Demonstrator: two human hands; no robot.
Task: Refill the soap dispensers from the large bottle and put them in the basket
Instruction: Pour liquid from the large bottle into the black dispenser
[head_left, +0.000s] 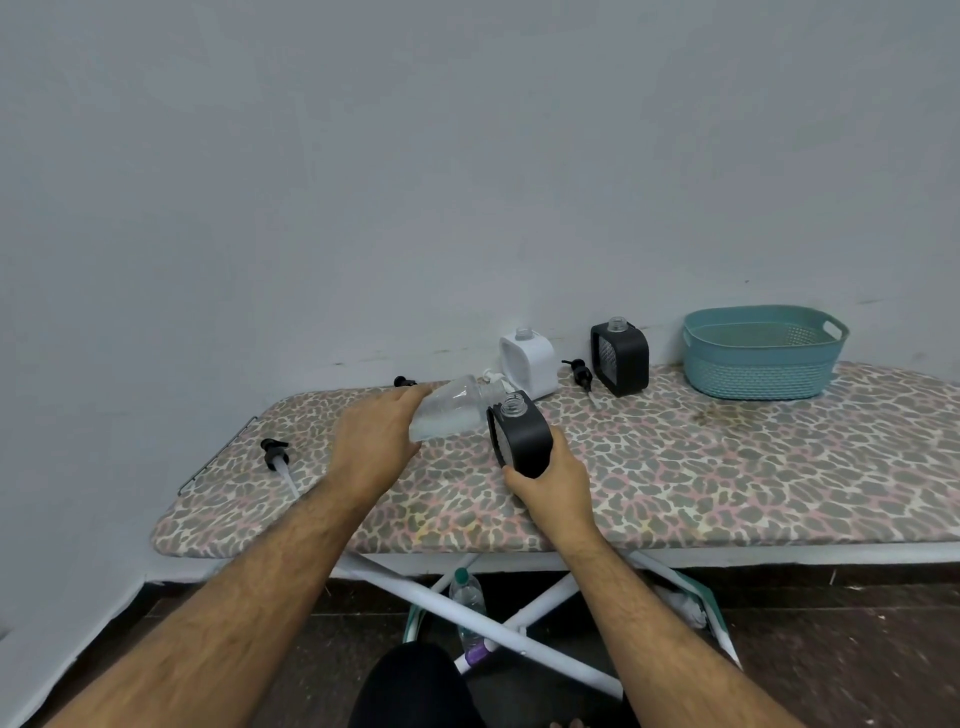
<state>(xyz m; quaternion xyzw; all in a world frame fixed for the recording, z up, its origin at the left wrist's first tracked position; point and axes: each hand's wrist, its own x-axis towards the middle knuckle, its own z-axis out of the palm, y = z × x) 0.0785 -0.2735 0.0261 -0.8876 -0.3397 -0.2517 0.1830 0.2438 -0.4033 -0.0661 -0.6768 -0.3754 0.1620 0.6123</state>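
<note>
Dark floor (831, 649), leopard-print ironing board (727, 467), grey wall (467, 156)

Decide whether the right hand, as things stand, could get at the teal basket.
Probably not yet: the right hand is gripping a black dispenser. The board toward the basket lies open otherwise.

looks like a plain room in a home: leopard-print ironing board (675, 467) on white folding legs used as the tabletop, bare grey painted wall (415, 156), dark floor (831, 649) with a water bottle (466, 597) underneath
</note>
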